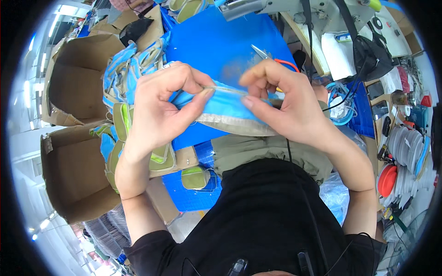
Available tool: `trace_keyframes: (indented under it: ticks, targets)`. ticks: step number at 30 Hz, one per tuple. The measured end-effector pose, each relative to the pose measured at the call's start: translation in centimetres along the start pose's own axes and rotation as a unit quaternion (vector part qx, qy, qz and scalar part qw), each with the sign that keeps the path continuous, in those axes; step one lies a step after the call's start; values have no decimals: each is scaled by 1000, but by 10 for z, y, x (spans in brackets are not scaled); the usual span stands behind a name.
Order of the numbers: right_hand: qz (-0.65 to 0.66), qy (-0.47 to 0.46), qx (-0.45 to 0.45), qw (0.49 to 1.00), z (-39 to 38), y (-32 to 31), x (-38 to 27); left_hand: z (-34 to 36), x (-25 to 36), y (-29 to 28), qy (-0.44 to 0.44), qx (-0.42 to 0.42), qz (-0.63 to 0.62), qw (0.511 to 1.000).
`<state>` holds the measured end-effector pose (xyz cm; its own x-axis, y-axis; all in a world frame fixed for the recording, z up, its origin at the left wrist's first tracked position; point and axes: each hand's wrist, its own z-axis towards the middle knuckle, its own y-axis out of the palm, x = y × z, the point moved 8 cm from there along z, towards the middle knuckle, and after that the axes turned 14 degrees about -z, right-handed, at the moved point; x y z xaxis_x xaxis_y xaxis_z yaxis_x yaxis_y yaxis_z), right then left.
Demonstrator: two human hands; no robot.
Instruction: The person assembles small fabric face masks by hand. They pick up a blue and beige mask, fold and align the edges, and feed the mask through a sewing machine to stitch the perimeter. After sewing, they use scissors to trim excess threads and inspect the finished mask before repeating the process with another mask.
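A light-blue fabric piece [225, 107] with beige edging is stretched between my hands above the blue work surface. My left hand [168, 99] is closed, pinching one end of its narrow edging between thumb and forefinger. At the other end, my right hand [281, 99] has its thumb against the fabric and its fingers curled behind it; the forefinger is slightly blurred. Just behind the right hand are scissors [261, 52] with a red handle, their blades pointing away to the left. The hand covers part of the handle, so I cannot tell whether it holds them.
A heap of blue and beige sewn pieces [129, 76] lies left of my hands. Two cardboard boxes [76, 168] stand further left. Green-and-beige pieces [161, 158] sit near my left forearm. A sewing machine [248, 8] is at the far edge, white reels [405, 147] at right.
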<state>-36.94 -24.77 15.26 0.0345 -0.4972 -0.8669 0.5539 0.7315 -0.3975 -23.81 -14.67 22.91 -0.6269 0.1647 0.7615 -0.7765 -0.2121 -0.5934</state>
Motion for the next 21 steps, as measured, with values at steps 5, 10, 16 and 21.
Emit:
trace_keyframes:
  ticks: [5, 10, 16, 21]
  targets:
    - [141, 76, -157, 975, -5, 12, -10, 11, 16, -9, -14, -60, -31, 998]
    - [233, 138, -163, 949, -4, 14, -21, 26, 8, -20, -27, -88, -93, 991]
    - [361, 194, -128, 903, 16, 25, -6, 57, -37, -30, -94, -159, -192, 964]
    - [393, 231, -109, 883, 45, 33, 24, 88, -93, -34, -145, -202, -250, 936]
